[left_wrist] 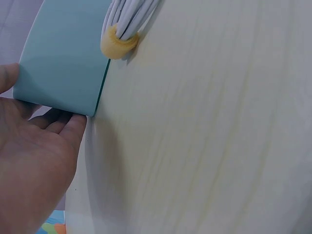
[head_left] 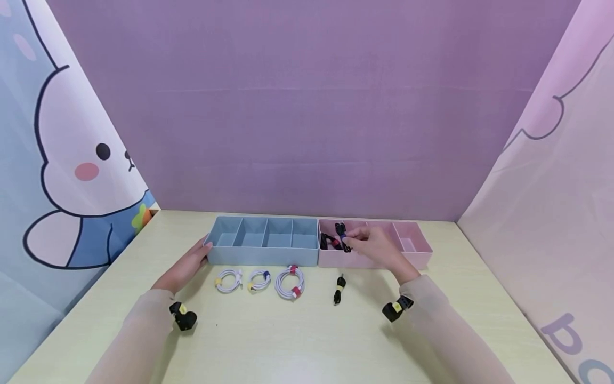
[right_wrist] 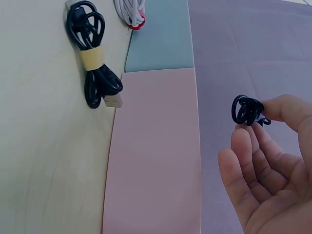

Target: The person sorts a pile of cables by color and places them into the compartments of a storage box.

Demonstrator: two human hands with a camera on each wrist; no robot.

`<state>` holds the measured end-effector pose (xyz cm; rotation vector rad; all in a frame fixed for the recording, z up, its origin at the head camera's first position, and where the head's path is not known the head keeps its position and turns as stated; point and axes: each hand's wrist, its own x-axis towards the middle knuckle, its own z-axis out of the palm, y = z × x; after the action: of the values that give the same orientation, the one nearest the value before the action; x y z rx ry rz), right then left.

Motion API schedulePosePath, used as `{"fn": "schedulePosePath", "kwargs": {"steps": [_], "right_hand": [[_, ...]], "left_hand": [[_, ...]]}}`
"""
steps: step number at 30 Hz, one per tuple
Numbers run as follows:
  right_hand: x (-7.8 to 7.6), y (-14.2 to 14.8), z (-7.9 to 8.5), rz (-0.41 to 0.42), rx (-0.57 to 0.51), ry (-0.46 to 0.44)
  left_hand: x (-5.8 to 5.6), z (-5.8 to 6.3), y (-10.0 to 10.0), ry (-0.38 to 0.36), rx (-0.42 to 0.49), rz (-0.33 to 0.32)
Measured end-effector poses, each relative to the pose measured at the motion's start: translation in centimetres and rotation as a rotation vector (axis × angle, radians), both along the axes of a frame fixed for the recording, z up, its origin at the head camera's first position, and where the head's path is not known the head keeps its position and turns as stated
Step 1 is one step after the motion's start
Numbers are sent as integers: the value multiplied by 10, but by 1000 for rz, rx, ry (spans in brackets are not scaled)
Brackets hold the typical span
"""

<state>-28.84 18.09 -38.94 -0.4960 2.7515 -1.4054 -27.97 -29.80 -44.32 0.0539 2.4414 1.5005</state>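
Note:
My right hand pinches a coiled black cable between thumb and fingers, above the left part of the pink divided box. Another black cable with a red tie lies in that box's leftmost compartment. In the right wrist view the held cable shows as a small bundle at the fingertips, higher than the box rim. My left hand holds the left end of the blue divided box. Its thumb is at the rim and its fingers lie along the end wall.
Three coiled white cables with coloured ties, a left one, a middle one and a larger right one, lie before the blue box. A black cable with a yellow tie lies before the pink box. A purple backdrop rises behind.

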Motion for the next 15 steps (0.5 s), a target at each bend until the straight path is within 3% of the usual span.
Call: {"fn": "schedulePosePath", "kwargs": {"steps": [15], "right_hand": [[-5,-8,7,-7,-60,-45]], "left_hand": [[3,4,1,-5,12,-3]]}}
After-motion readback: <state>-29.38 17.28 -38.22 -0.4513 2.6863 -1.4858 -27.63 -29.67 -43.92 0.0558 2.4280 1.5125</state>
